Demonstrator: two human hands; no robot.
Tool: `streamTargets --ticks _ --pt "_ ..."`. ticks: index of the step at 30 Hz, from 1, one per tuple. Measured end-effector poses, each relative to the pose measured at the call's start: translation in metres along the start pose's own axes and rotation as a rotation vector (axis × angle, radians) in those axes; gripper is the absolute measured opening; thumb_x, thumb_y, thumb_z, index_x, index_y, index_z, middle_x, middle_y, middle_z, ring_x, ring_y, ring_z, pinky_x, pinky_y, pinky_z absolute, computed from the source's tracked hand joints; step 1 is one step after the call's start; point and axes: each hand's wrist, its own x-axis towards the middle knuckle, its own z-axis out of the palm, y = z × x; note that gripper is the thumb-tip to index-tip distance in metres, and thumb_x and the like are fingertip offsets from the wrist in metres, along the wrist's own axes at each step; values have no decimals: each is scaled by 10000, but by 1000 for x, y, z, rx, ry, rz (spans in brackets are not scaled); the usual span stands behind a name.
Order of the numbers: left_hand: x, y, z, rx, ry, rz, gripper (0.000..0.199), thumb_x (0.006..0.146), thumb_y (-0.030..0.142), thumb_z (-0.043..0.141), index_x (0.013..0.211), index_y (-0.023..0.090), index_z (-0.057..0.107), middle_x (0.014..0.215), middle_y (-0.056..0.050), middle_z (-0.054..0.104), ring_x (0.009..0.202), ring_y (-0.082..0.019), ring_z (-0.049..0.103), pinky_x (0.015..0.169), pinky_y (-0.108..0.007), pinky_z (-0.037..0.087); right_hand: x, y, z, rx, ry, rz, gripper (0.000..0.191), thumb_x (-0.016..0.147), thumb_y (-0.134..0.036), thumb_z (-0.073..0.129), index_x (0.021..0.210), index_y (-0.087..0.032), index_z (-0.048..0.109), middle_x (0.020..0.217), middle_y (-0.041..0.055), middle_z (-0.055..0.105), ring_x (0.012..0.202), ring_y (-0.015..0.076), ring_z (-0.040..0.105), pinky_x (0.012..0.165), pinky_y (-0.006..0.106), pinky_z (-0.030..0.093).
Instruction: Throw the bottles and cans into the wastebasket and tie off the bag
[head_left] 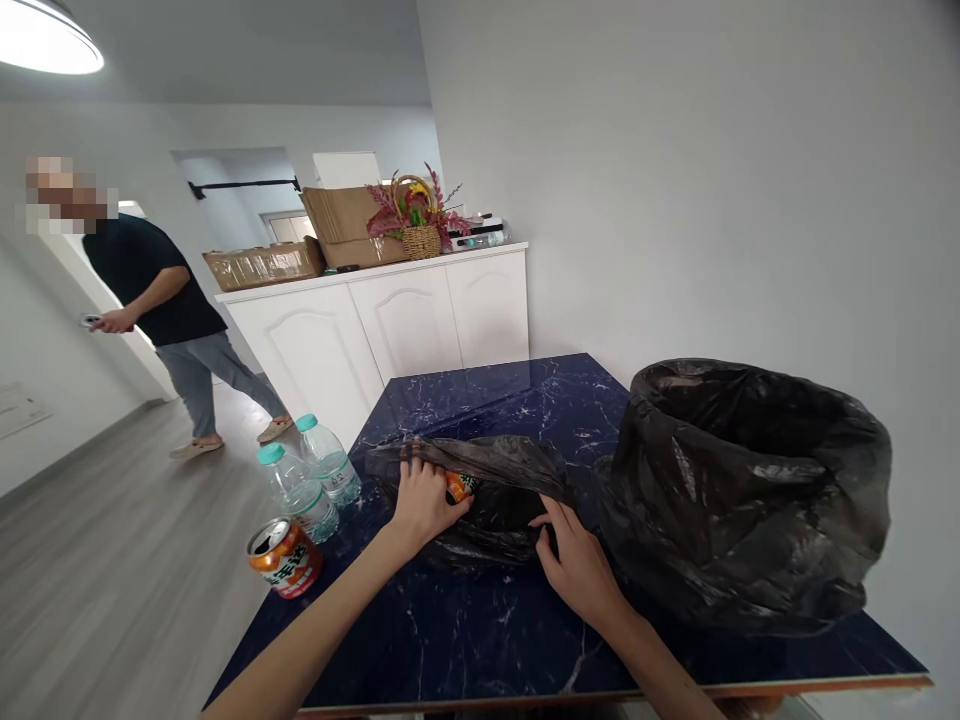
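A black plastic bag (487,545) lies on the dark blue marbled table, its mouth facing me. My left hand (426,500) is at the bag's left side, fingers closed on its upper edge. Just right of that hand, part of an orange can (460,486) shows inside the bag's mouth. My right hand (574,555) is at the right side of the mouth, with fingertips partly behind the black plastic; what they grip is hidden. To the left stand an orange can (289,565) with its top showing and two clear bottles with teal caps (296,495) (330,465).
A bin lined with black plastic (735,510) stands on the table (480,650) at the right. Behind is a white cabinet (405,320) with cardboard boxes (262,265) and a flower basket (421,241). A person (161,280) stands at the far left, holding something small.
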Motion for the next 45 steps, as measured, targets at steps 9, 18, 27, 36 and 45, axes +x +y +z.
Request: streamTargets --ticks 9,18,27,36,45 --pt "-78 -16 -137 -473 -323 17 635 872 640 664 1376 253 640 1187 -93 769 990 -322 738 836 -397 559 -2 3 0 26 2 24 509 1050 -297 353 1556 -242 359 1195 130 700 649 194 686 549 333 535" --pt "-154 -129 -177 -248 -16 -376 842 796 833 577 1395 245 510 1086 -50 760 762 -271 693 709 -351 502 -3 19 0 -100 139 197 320 1013 -365 416 1272 -227 542 1143 140 688 874 279 720 680 374 561" --pt "-196 -156 -167 -112 -236 -504 809 673 849 617 1263 296 638 991 -38 782 799 -350 713 641 -371 486 -5 27 3 -155 171 220 265 1007 -419 442 1153 -237 569 1120 138 664 843 271 695 657 372 538" --pt "-199 -168 -150 -159 -466 -471 491 713 657 643 999 272 752 1030 -47 789 949 -351 714 762 -389 506 -7 27 3 -173 133 205 268 1020 -405 434 1184 -230 556 1179 144 633 881 270 685 677 374 531" --pt "-190 -196 -113 -137 -410 -523 735 712 684 603 1245 188 697 1013 -133 791 980 -406 732 775 -424 529 -6 24 2 -186 112 189 278 1037 -398 410 1200 -236 566 1227 143 614 974 288 685 727 397 566"
